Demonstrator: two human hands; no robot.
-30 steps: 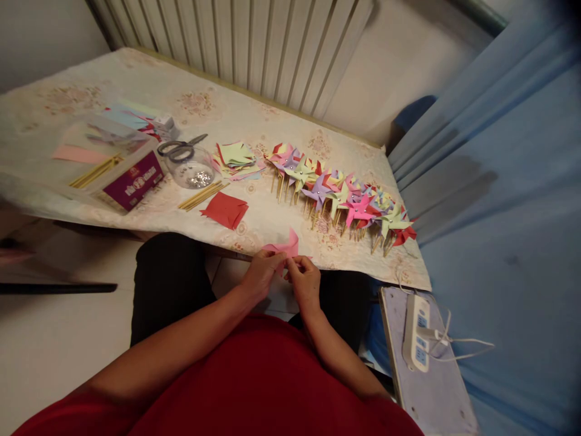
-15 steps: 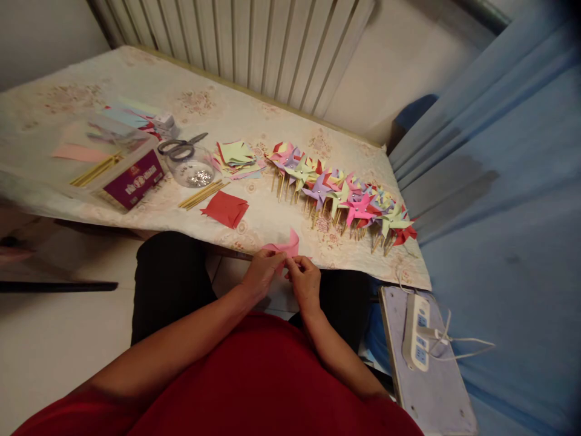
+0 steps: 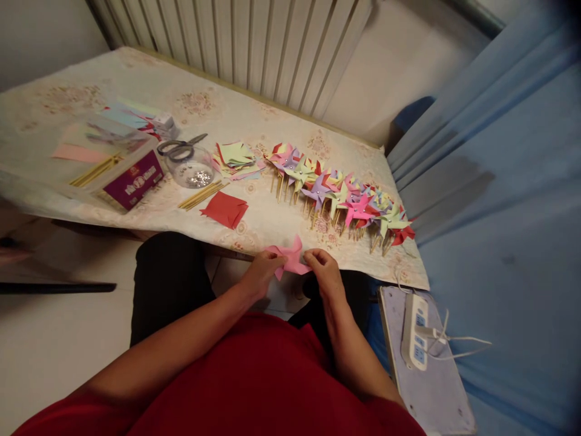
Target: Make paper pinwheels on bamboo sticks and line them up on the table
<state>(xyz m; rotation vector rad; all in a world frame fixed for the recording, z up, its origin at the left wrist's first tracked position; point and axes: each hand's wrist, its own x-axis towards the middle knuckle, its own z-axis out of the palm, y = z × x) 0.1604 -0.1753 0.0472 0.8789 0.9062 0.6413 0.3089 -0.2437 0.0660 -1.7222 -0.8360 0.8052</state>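
Note:
A pink paper pinwheel (image 3: 295,260), its several points folded into blades, is held over the table's front edge. My left hand (image 3: 261,274) pinches it at its left side, thumb on top near the centre. Just right of it, my right hand (image 3: 329,272) has thumb and forefinger together close to the blades. Whether those fingertips hold something small is too fine to make out. Nearest to the hands on the table lies a stack of red cut paper (image 3: 226,209), with thin wooden sticks (image 3: 202,195) behind it.
Finished pinwheels on sticks (image 3: 338,194) stand in rows at the right. Scissors (image 3: 181,149) rest on a clear tub of small shiny pieces (image 3: 200,175). Further left is a plastic box (image 3: 134,184); behind the sticks, coloured paper squares (image 3: 236,156). A power strip (image 3: 415,333) lies lower right.
My right hand has moved right, away from the pinwheel's centre. The pink pinwheel now shows its spread blades, while my left hand keeps its hold.

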